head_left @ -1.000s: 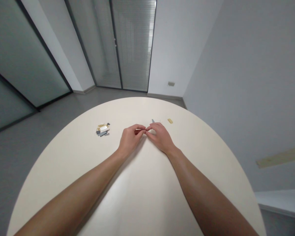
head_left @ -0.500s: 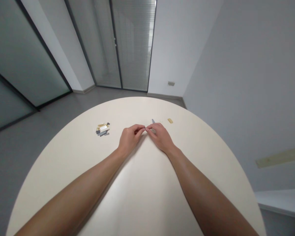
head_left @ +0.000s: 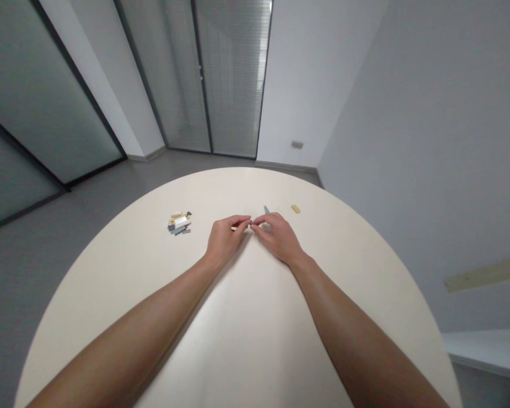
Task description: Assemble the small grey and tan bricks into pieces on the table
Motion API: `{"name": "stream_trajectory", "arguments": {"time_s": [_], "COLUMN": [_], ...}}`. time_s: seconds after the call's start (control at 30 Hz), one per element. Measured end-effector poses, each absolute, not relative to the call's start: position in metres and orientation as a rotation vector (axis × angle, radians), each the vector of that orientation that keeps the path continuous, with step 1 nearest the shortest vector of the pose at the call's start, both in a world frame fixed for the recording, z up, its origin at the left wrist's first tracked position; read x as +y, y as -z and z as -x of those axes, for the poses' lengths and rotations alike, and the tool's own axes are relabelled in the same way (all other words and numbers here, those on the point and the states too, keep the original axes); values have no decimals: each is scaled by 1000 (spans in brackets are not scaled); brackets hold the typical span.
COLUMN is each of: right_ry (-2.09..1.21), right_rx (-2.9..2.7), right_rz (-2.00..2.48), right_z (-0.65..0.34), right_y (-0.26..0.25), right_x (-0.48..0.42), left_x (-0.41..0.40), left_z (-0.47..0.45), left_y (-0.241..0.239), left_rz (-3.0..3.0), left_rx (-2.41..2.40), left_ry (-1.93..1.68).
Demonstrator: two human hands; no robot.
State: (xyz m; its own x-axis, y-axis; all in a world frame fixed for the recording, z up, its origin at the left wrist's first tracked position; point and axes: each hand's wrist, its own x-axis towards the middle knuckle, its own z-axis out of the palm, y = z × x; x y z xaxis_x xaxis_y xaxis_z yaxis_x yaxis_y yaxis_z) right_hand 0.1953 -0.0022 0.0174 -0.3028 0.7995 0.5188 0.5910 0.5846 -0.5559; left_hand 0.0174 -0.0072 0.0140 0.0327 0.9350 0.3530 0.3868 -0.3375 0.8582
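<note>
My left hand [head_left: 226, 235] and my right hand [head_left: 279, 235] meet fingertip to fingertip just above the table. Between them they pinch a tiny dark grey piece [head_left: 251, 223], mostly hidden by the fingers; it looks like a small building brick. A sliver of something pale shows under the left fingers. Just beyond the right knuckles lies a grey flat piece [head_left: 266, 209], partly covered by the hand. Farther right is a tan plate-like piece [head_left: 296, 209].
On the left of the round white table [head_left: 246, 340] lies a small pile of building bricks [head_left: 180, 224] in white, tan, grey and black. Behind the table are a glass door [head_left: 233, 79] and a white wall, with a wall socket [head_left: 297, 145] low down.
The fingertips have parted slightly, so more of the small grey piece shows between them. The view has shifted a little; the pieces on the table lie as before.
</note>
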Motion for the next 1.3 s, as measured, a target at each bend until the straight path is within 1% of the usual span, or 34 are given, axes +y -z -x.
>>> {"name": "stream_trajectory", "arguments": {"time_s": [0.3,0.67,1.3], "right_ry": [-371,-376,-383], "right_rx": [-2036,-2030,-2031], "right_rz": [1109,1146,1180], "right_z": [-194,-194,-196], "right_y": [-17,-17,-16], "right_x": [-4,-3,-2], "left_x": [-9,-11,-9], "left_z": [-17,-18,-19], "left_y": [-15,-17,-12], "left_rz": [-1805,-1846,-1898], "left_rx": [1394,1491,1422], "left_ry": [-1301,-1219,-1217]}}
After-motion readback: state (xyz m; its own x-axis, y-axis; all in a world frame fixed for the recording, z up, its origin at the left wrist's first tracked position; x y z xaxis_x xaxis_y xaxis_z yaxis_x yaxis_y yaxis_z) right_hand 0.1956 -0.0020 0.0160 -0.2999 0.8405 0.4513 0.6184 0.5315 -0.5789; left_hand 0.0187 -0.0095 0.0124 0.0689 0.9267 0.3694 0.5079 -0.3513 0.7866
